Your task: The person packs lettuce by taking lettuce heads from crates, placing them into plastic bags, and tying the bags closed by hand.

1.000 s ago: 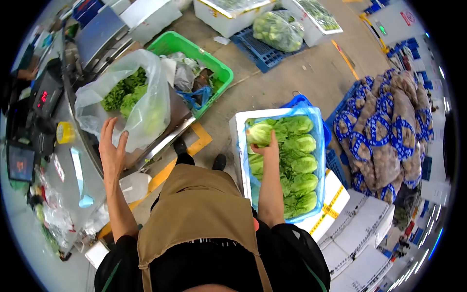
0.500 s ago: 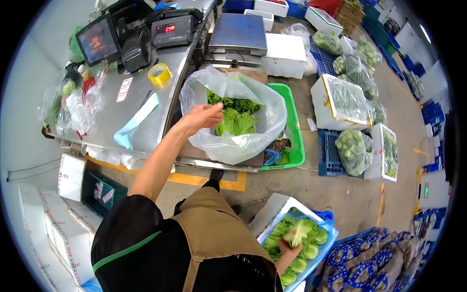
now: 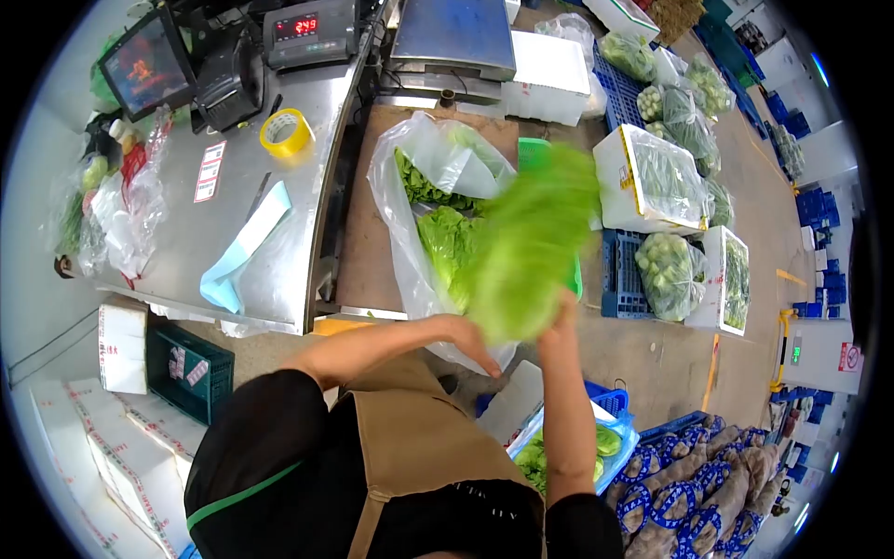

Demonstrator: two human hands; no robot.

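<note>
Two hands met near the base of the lettuce: the right hand [image 3: 561, 315] was closed around it, while the left hand [image 3: 466, 337] lay beside it, its opening and contact impossible to tell. Blurred, the lettuce [image 3: 533, 244] was in the air beside the bag [image 3: 396, 210], probably light, with soft leaves that would tear easily, making its firmer base the safest hold.

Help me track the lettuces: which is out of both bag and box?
The blurred lettuce in the right hand; the others lie in the plastic bag or box.
</note>
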